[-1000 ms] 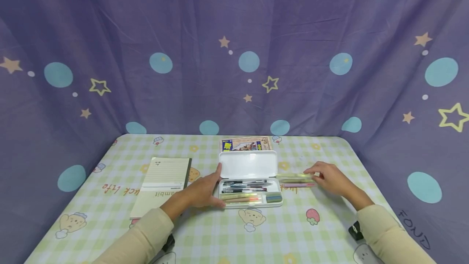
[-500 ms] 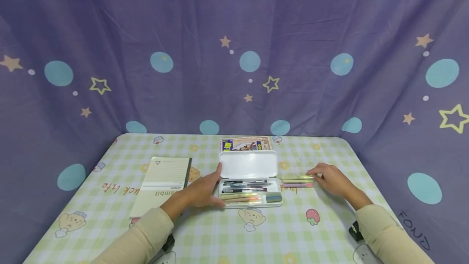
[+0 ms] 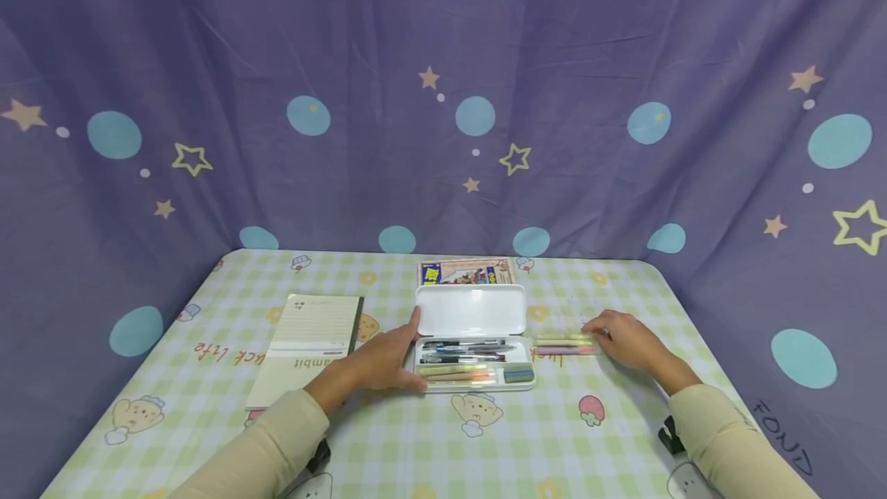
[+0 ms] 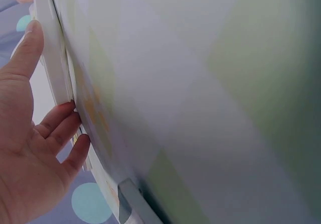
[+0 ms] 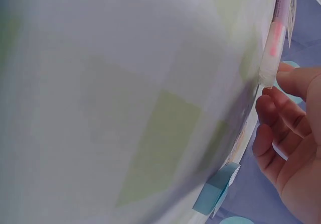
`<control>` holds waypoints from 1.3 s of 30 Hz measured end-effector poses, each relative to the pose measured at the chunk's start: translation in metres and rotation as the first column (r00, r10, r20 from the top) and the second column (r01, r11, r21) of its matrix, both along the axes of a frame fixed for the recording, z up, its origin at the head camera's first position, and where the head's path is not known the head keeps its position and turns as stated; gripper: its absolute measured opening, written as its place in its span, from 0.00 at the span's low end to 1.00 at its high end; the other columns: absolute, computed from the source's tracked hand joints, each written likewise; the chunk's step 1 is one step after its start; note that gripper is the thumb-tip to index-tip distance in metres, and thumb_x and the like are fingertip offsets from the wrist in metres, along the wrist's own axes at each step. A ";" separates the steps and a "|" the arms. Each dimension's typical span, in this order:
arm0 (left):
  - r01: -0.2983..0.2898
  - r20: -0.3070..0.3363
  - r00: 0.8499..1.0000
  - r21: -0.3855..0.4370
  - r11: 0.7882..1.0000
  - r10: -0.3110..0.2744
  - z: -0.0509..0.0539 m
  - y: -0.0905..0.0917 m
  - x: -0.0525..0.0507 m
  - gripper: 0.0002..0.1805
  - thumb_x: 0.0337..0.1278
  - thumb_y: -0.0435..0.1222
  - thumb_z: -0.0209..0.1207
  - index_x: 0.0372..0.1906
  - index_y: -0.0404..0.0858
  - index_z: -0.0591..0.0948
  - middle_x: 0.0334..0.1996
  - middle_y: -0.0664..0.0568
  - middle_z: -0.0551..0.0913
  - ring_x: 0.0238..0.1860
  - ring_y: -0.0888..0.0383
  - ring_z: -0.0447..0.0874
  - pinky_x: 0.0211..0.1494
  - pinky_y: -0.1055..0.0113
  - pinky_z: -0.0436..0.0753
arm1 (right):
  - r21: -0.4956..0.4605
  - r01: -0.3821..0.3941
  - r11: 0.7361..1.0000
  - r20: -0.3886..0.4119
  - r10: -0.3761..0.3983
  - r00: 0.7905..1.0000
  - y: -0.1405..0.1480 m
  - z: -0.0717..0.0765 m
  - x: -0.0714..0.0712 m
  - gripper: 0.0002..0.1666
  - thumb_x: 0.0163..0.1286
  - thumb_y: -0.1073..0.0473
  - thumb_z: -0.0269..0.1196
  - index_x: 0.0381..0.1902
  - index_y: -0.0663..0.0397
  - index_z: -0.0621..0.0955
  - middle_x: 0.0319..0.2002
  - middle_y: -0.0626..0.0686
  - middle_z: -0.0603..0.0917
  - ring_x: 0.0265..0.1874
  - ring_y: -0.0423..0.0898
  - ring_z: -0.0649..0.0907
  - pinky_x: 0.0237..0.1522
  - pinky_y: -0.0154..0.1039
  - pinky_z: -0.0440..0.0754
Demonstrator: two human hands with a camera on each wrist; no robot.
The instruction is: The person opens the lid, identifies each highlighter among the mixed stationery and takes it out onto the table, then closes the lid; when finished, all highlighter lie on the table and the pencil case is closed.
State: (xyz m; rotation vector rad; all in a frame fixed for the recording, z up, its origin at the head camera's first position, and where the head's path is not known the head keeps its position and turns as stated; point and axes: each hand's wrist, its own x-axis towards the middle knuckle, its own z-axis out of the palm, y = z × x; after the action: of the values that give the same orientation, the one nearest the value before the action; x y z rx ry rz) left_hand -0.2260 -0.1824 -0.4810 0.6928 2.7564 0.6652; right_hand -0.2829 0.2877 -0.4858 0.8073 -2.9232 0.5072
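Observation:
A white pencil case (image 3: 471, 310) lies open in mid-table, its lid raised at the back. Inside are several pens (image 3: 464, 349), slim tan and yellow sticks (image 3: 457, 373) and a blue-green block (image 3: 517, 374). My left hand (image 3: 381, 360) holds the case's left end, thumb at the front corner and index finger along the lid side. To the right of the case, a yellow highlighter (image 3: 561, 339) lies beside a purple-pink highlighter (image 3: 561, 350). The fingers of my right hand (image 3: 627, 339) are curled, thumb and index at the highlighters' right ends; the exact contact is partly hidden.
A lined notebook (image 3: 312, 329) lies on the left, overlapping a cream pad or book (image 3: 277, 387). Behind the case's lid is a colourful printed booklet (image 3: 464, 272). A checked cloth (image 3: 540, 437) covers the table, with a purple curtain (image 3: 346, 175) behind it.
The yellow highlighter has shifted slightly right and settled alongside the purple-pink one. My right hand has moved a little right with it. My left hand stays at the case.

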 end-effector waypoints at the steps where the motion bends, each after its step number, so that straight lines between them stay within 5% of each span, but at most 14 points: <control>1: -0.001 0.001 1.000 -0.001 1.000 0.001 0.000 0.000 0.000 0.77 0.42 0.64 0.74 0.82 0.34 0.35 0.66 0.46 0.78 0.70 0.48 0.74 0.76 0.51 0.70 | 0.001 0.003 1.000 -0.002 -0.003 1.000 0.000 0.000 0.000 0.11 0.70 0.66 0.65 0.46 0.50 0.89 0.39 0.48 0.87 0.38 0.47 0.86 0.39 0.44 0.84; 20: 0.005 -0.008 1.000 -0.006 1.000 -0.005 0.000 0.000 -0.001 0.77 0.43 0.63 0.74 0.82 0.34 0.35 0.66 0.47 0.77 0.70 0.48 0.74 0.76 0.51 0.70 | -0.033 -0.051 0.998 -0.022 0.051 0.998 -0.023 0.011 0.000 0.10 0.69 0.65 0.66 0.46 0.51 0.89 0.39 0.48 0.88 0.31 0.37 0.81 0.32 0.35 0.80; 28: 0.006 -0.014 1.000 -0.006 1.000 -0.007 0.001 0.000 0.001 0.77 0.43 0.63 0.74 0.82 0.34 0.36 0.64 0.49 0.78 0.67 0.51 0.76 0.74 0.52 0.72 | -0.025 -0.114 0.993 -0.074 0.112 0.991 -0.048 0.016 0.007 0.10 0.68 0.64 0.67 0.45 0.51 0.90 0.36 0.46 0.88 0.35 0.41 0.86 0.38 0.39 0.84; 39: -0.007 0.005 1.000 -0.011 1.000 0.007 0.005 0.002 0.001 0.77 0.42 0.62 0.74 0.82 0.33 0.36 0.65 0.48 0.78 0.69 0.49 0.76 0.76 0.53 0.70 | -0.026 -0.211 0.977 -0.033 0.210 0.977 -0.078 0.018 0.018 0.10 0.69 0.63 0.68 0.46 0.49 0.90 0.37 0.44 0.88 0.26 0.30 0.74 0.31 0.31 0.75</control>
State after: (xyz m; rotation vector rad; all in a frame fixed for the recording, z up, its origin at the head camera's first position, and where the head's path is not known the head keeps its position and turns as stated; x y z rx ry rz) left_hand -0.2246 -0.1807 -0.4763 0.6782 2.7573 0.6522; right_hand -0.2646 0.2098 -0.4674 1.1181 -2.8105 0.5450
